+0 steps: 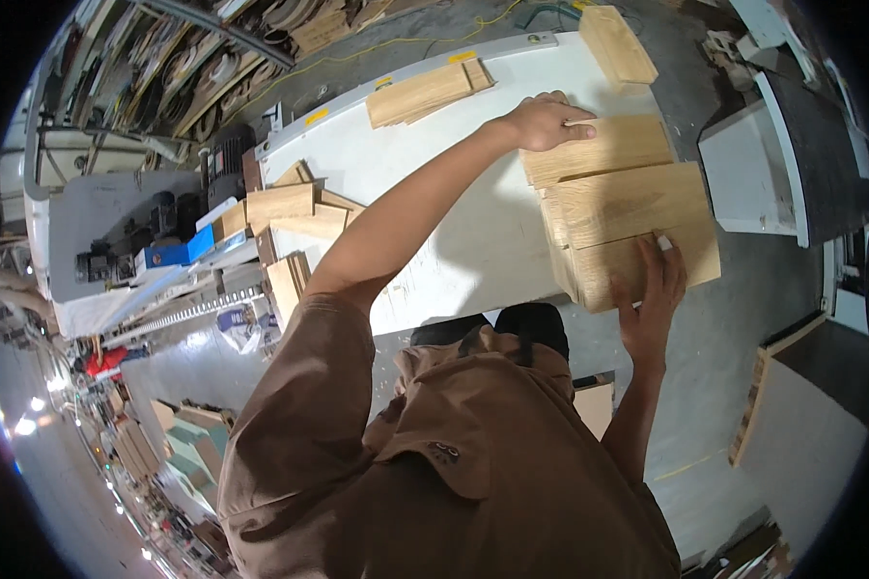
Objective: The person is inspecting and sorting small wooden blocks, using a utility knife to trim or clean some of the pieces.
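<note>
At the white table's right end, pale wooden boards lie in neat stacks side by side. My left hand (543,124) is at the far-left corner of the farthest stack (613,150), closed on its top board, with the thumb along the surface and the other fingers partly hidden. My right hand (653,299) rests on the nearest stack (603,265), its fingers apart and lying on the top board. One of its fingertips has a white wrap. Between the hands sits another board stack (637,198).
More boards lie at the table's far edge (425,95) and far right corner (616,48). Loose wooden pieces (285,205) lie near a machine with a motor (227,159) on the left. A grey-white cabinet (753,169) stands right of the table (483,232).
</note>
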Demonstrator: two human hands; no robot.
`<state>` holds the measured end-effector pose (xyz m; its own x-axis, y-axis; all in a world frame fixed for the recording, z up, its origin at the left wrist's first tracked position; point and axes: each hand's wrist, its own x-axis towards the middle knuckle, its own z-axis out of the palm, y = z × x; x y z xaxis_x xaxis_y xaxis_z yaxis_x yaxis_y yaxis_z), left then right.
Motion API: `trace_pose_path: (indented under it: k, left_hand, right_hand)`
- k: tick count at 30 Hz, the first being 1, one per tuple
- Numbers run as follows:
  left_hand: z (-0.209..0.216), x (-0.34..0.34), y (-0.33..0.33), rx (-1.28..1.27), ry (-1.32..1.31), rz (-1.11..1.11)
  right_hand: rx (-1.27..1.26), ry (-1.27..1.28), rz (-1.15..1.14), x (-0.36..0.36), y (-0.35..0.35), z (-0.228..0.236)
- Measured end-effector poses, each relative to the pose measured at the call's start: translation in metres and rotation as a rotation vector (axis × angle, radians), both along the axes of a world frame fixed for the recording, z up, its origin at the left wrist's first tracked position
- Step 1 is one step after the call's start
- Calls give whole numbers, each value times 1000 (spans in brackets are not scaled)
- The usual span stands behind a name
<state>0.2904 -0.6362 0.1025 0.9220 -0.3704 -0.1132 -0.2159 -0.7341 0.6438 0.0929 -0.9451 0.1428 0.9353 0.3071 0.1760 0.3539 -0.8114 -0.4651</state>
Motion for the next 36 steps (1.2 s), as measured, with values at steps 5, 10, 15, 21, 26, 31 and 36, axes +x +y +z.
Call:
trace_pose_path:
  k: [5,10,15,21,26,31,36]
  left_hand:
    - [-11,-78,75,-393,-395,530]
    - [-85,-217,224,34,-215,640]
    - [-136,-337,422,654,108,593]
    - [-121,-330,525,856,200,333]
    - [-114,-315,513,915,198,61]
    - [-139,-321,469,664,-77,-83]
    - [-157,-289,439,712,-109,-173]
  right_hand:
    - [50,-121,-74,-12,14,17]
    - [372,6,213,-42,97,33]
    - [229,201,627,-48,257,-34]
    - [157,82,740,-71,402,-133]
    - [138,246,721,-94,449,-116]
    - [-18,372,606,-116,449,-126]
    - [-99,382,588,-120,439,-133]
